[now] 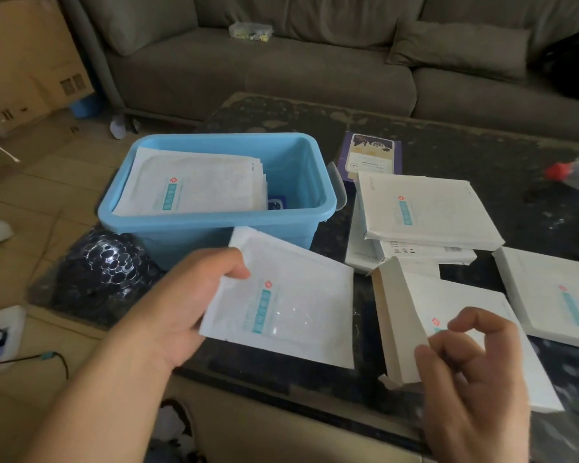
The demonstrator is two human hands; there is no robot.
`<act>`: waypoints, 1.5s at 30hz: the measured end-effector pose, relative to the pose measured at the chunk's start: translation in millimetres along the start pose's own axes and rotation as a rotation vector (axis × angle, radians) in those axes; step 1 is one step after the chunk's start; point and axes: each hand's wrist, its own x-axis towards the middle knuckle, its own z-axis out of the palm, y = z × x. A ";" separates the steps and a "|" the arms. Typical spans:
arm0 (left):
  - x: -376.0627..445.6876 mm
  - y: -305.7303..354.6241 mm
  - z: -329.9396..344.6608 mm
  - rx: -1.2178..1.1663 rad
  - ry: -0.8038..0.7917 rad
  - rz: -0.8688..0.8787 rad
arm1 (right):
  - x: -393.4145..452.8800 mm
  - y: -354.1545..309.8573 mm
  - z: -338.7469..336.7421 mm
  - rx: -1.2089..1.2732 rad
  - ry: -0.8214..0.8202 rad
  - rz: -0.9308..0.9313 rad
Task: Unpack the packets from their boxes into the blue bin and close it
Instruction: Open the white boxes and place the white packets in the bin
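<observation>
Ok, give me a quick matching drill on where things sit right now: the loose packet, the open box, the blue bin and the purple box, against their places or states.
Things:
1. loose packet
2. open box
3. blue bin
4. purple box

Places or states:
A. lidless, a stack of packets inside
B. on the table behind the white boxes, right of the bin
C. held in the left hand
D. flap open, under the right hand

Pairs: 1-C, 2-D, 3-A, 4-B
</observation>
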 end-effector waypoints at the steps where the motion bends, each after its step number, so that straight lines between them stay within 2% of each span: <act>1: -1.4 4.4 -5.7 -0.017 0.015 0.022 | 0.8 -1.0 -1.1 0.002 0.001 0.001; 6: -10.3 20.0 -15.6 -0.103 0.118 0.103 | 0.3 4.8 -2.0 -0.100 -0.088 -0.020; 11: -15.9 25.0 -12.1 -0.057 0.019 0.091 | 2.8 17.3 3.5 -0.378 -0.296 -0.147; 13: -15.9 26.8 -11.8 -0.107 -0.045 0.078 | 5.1 16.5 5.1 -0.454 -0.323 -0.173; 16: -17.9 31.0 -12.1 -0.201 -0.138 0.117 | 13.3 -9.0 0.6 -0.233 -0.271 -0.053; 18: -16.8 34.7 -14.1 -0.257 -0.138 0.152 | 28.4 -42.0 1.0 0.061 -0.205 0.032; 20: -14.5 37.4 -17.3 -0.295 -0.111 0.187 | 50.4 -68.0 9.3 0.356 -0.248 0.135; 23: -17.1 48.7 -22.8 -0.345 -0.094 0.216 | 90.7 -91.0 29.5 0.490 -0.377 0.225; 25: -17.2 59.9 -30.1 -0.322 0.037 0.275 | 116.1 -102.5 48.2 0.504 -0.397 0.209; 29: -7.5 78.5 -58.8 0.004 0.569 0.546 | 153.3 -111.8 92.7 0.460 -0.443 0.226; 31: 1.0 78.9 -72.6 0.184 0.672 0.570 | 161.7 -113.2 114.4 0.401 -0.499 0.226; 37: 24.4 71.7 -81.5 0.657 0.706 0.554 | 167.9 -108.2 140.7 0.261 -0.552 0.247; 41: 34.1 66.6 -74.5 0.882 0.596 0.446 | 169.9 -108.1 141.3 0.201 -0.623 0.261; 45: 39.4 63.3 -73.5 1.019 0.526 0.416 | 175.3 -104.7 138.4 -0.272 -0.641 -0.115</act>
